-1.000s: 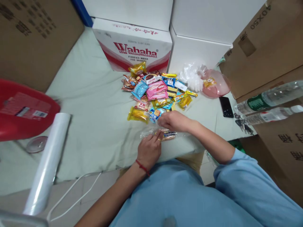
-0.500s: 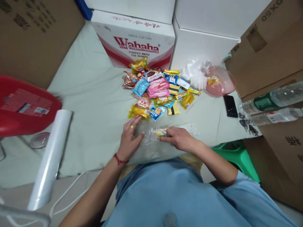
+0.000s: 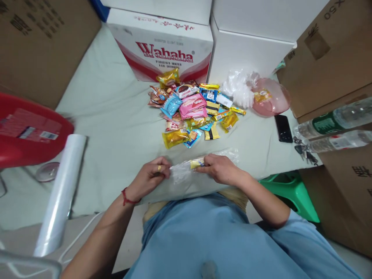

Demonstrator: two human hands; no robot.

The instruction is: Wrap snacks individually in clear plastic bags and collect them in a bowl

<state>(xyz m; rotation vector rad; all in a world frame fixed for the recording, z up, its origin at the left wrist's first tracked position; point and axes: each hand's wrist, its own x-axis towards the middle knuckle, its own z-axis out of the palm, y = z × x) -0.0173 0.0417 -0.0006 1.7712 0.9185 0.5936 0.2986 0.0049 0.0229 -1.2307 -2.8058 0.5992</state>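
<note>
Pale-green cloth-covered surface [image 3: 116, 116] bears a heap of multicoloured snack pkts [image 3: 193, 106] at ctr., nr. a white-and-red cardboard Wahaha box [image 3: 165, 48] & plain white box [image 3: 250, 56]. At r.: crumpled clear plastic bags [image 3: 236, 87], translucent pink plastic bowl [image 3: 276, 104], flat black phone [image 3: 283, 129], metal keys [image 3: 305, 151]. At l.: red plastic container [image 3: 31, 110], round lid [image 3: 48, 171], long white roll [image 3: 60, 197] overhanging the edge. Front: clear plastic bag [image 3: 181, 170] w/ yellow-wrapped snack [image 3: 196, 162].

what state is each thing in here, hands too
Clear wrap, crinkled, spread out
Left hand, fingers closed on the wrap's end
Yellow packet, partly hidden; on or in the wrap, unclear
Right hand, fingers on the packet
Snack pile, heaped, individually wrapped
Phone, screen dark
Keys, bunched
Wahaha box, upright
Green-labelled bottle, cap not visible
Plastic roll, rolled up
</note>
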